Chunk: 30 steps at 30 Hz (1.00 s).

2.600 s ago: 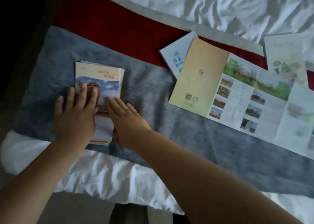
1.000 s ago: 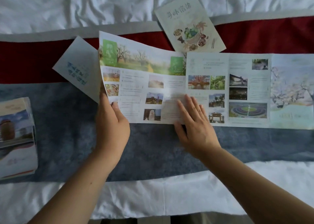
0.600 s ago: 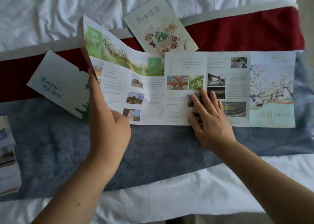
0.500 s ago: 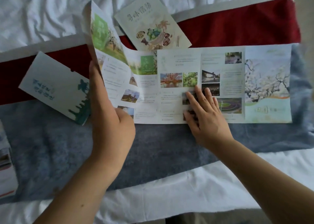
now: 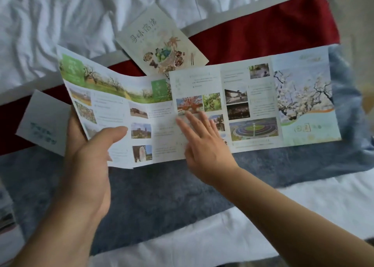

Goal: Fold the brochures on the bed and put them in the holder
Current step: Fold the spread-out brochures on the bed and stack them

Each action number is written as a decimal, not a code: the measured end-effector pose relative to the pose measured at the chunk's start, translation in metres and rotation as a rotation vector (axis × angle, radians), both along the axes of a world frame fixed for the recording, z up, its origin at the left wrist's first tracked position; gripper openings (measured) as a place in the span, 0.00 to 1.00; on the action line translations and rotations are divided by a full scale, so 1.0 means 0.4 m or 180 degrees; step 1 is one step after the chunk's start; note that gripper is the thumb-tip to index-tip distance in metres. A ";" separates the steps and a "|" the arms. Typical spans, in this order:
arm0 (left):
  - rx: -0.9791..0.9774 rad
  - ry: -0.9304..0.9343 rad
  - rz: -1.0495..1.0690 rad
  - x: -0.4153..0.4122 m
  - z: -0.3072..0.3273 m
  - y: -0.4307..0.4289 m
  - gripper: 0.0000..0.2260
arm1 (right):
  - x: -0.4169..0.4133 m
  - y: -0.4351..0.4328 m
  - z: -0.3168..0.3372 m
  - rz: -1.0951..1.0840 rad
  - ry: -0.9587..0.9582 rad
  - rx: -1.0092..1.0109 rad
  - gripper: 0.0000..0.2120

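left hand [image 5: 85,161] gripping unfolded brochure [image 5: 253,104], right hand [image 5: 204,145] flat

The long unfolded brochure [image 5: 202,108] is smooth printed paper with a faint sheen, creased at its folds. Above it, the food-cover brochure [image 5: 162,43] looks like matt paper, and left of it the pale folded brochure [image 5: 43,122] seems matt too, though blurred. Under it lie a fuzzy grey cloth [image 5: 162,195], a red cloth [image 5: 263,33] and a wrinkled white sheet [image 5: 60,13].

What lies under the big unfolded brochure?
The unfolded brochure overlaps the food-cover booklet, grey blanket and red runner. Anything else beneath is hidden.
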<state>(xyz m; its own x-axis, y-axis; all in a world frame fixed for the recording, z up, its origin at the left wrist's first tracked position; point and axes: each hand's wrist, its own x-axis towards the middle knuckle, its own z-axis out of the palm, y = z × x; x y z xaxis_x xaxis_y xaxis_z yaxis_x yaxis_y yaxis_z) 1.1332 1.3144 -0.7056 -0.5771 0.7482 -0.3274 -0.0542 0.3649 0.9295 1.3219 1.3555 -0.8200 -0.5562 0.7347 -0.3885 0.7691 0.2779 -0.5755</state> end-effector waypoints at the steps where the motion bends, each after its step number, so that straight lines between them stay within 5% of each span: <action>1: 0.0116 -0.0181 -0.0027 -0.003 -0.009 -0.005 0.25 | -0.041 0.000 0.008 0.0009 0.0145 -0.0139 0.34; 6: 0.0290 -0.0509 -0.0132 -0.055 -0.022 -0.008 0.26 | -0.209 0.000 0.037 0.0135 0.0650 -0.0679 0.43; 11: 0.0441 -0.0914 -0.0412 -0.108 -0.046 -0.007 0.24 | -0.283 -0.023 0.028 0.0542 0.0491 -0.0777 0.46; 16: -0.0434 0.0407 -0.1018 -0.123 -0.110 -0.008 0.27 | -0.247 -0.056 0.001 0.0585 0.0003 -0.0320 0.36; 20: -0.0209 0.1551 -0.1918 -0.104 -0.147 -0.013 0.29 | -0.129 -0.048 -0.025 0.0196 -0.0564 0.0300 0.32; 26: -0.0625 0.1315 -0.1996 -0.041 -0.207 0.002 0.38 | 0.062 -0.004 -0.047 -0.0322 -0.1034 0.0589 0.33; 30: -0.1334 0.2039 -0.2200 -0.008 -0.266 0.019 0.38 | 0.148 0.023 -0.059 -0.0547 -0.1236 0.0602 0.35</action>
<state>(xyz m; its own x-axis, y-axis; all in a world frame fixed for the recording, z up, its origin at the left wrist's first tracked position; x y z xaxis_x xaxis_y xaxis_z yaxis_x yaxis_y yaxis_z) 1.1299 1.3220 -0.8119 -0.2223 0.8795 -0.4208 0.7512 0.4296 0.5011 1.3812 1.3648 -0.8437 -0.2600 0.8815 -0.3942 0.9618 0.1999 -0.1871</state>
